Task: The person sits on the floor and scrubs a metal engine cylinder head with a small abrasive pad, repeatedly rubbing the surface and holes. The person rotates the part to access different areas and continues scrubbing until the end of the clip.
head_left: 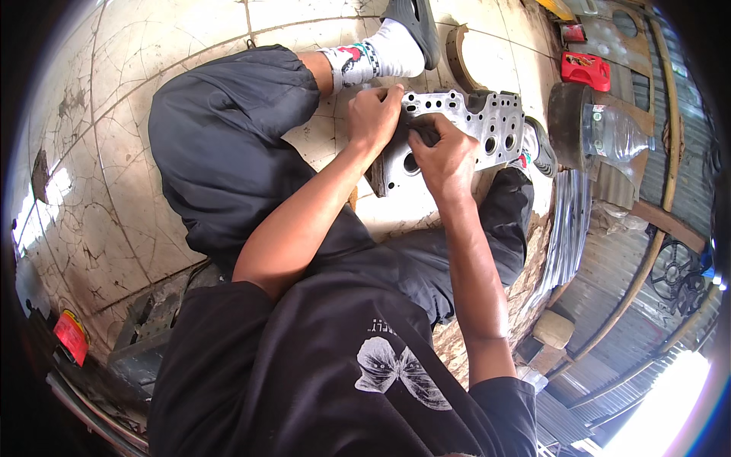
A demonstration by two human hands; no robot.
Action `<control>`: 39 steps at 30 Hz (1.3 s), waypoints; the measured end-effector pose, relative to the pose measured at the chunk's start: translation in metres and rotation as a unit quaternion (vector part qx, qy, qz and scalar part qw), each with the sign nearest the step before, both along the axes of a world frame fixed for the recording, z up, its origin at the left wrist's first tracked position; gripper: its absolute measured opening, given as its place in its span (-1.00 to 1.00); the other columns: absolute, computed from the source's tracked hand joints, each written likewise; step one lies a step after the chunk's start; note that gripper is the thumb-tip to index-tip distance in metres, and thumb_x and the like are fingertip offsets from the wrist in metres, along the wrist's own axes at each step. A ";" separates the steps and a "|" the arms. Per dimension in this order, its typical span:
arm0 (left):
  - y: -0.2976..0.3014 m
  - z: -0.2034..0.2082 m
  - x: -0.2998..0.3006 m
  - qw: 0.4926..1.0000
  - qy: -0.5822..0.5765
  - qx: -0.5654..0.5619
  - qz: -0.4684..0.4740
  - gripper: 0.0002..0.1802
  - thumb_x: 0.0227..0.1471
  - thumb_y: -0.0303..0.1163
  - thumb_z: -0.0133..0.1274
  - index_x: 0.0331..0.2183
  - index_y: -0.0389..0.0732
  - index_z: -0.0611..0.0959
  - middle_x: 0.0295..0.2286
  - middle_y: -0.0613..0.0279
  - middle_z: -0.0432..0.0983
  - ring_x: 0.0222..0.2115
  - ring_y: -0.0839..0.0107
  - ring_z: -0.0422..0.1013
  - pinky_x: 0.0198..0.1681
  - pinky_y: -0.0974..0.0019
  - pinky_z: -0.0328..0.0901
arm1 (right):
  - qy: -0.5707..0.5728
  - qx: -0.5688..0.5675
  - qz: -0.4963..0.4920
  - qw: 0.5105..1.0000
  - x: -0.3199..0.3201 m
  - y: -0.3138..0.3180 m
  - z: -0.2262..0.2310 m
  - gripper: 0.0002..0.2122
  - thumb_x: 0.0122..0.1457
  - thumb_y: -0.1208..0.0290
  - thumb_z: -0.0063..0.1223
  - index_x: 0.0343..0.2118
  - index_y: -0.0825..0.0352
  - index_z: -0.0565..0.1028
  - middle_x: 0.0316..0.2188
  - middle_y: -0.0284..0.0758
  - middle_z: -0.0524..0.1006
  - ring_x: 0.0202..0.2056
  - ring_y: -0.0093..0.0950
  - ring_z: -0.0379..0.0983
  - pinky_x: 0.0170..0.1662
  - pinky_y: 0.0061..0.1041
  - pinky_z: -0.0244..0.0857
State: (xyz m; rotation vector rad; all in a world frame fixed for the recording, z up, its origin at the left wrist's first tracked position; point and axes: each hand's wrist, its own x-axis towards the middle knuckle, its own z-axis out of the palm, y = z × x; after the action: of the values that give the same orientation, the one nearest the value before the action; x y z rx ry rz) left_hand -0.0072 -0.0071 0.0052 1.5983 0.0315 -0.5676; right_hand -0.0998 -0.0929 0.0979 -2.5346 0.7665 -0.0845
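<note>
A grey metal cylinder head (457,110), pierced with round holes, lies between my legs with its flat face up. My left hand (373,119) is closed at its far left corner, fingers curled against the edge. Over the left part of the face, my right hand (444,156) is closed with the fingers bent down. A small dark piece (428,135) shows at those fingertips; its kind cannot be made out. The right hand partly covers a large round bore (412,163). Shadow darkens the end of the cylinder head between the two hands.
A curved metal band (458,58) lies beyond the cylinder head on the cracked tiles (114,145). To the right are a red case (586,71), a dark drum (567,126), a clear plastic bottle (615,135) and corrugated sheets (567,228). A grey metal box (145,327) sits at lower left.
</note>
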 end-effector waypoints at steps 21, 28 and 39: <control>-0.002 -0.010 -0.001 0.999 -0.022 -0.011 0.026 -0.44 0.17 -0.01 0.11 -0.45 -0.41 0.73 -0.56 -0.15 0.63 -0.45 -0.02 0.61 -0.24 0.02 0.40 | -0.029 0.013 0.016 0.999 -0.011 0.004 -0.002 -0.82 0.10 0.48 0.43 -0.23 0.35 0.71 -0.39 -0.23 0.74 -0.35 -0.50 0.71 -0.22 -0.50 0.53; 0.001 -0.010 0.002 0.999 0.026 -0.005 -0.029 -0.41 0.18 0.01 0.10 -0.51 -0.41 0.71 -0.59 -0.09 0.62 -0.51 0.14 0.59 -0.31 0.06 0.40 | -0.184 0.125 -0.180 0.958 -0.046 -0.019 -0.041 -0.81 0.16 0.45 0.41 -0.20 0.35 0.66 -0.38 -0.23 0.72 -0.37 -0.52 0.66 -0.21 -0.48 0.48; -0.001 -0.013 0.003 1.000 -0.020 0.011 -0.013 -0.40 0.17 0.02 0.07 -0.52 -0.41 0.70 -0.59 -0.13 0.61 -0.49 0.04 0.58 -0.28 0.01 0.39 | -0.164 -0.059 -0.001 0.985 -0.022 0.027 -0.036 -0.83 0.09 0.43 0.47 -0.28 0.31 0.71 -0.38 -0.25 0.74 -0.41 -0.44 0.68 -0.23 -0.44 0.53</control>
State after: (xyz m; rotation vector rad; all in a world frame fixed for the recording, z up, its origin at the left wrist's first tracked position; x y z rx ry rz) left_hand -0.0042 -0.0078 -0.0076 1.6333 -0.0134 -0.5563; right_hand -0.1215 -0.0657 0.0614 -2.5368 0.6480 -0.5475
